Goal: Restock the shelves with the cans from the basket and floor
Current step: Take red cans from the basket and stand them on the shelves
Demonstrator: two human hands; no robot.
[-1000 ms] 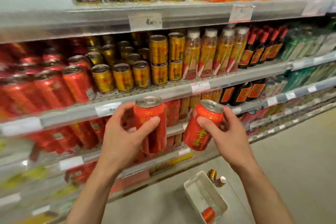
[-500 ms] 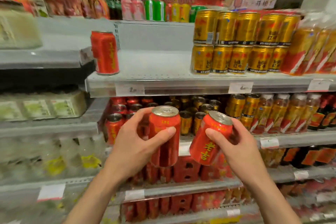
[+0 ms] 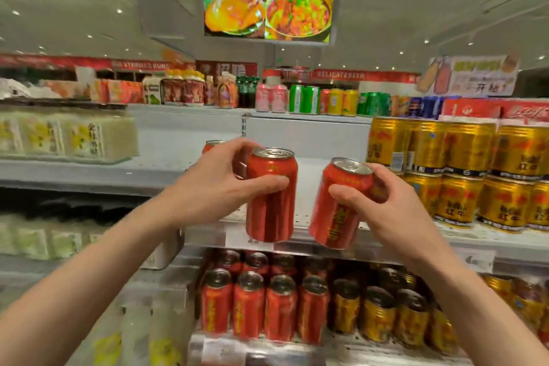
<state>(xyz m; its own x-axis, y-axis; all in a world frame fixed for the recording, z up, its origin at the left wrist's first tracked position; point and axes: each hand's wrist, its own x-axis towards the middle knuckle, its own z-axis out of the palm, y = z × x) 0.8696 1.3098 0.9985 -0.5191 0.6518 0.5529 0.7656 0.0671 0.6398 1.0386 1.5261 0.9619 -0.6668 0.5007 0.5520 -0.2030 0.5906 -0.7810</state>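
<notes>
Where gold cans [image 3: 463,175] stand, shelf [image 3: 326,142] gapes.

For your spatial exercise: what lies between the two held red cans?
Nothing: between the left can and the tilted right can, the head view shows only bare shelf behind.

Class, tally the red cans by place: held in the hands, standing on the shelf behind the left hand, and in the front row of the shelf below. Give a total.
Held cans, in left hand and right hand: 2
Can behind the left hand: 1
Front-row cans below: 4
Total: 7
</notes>
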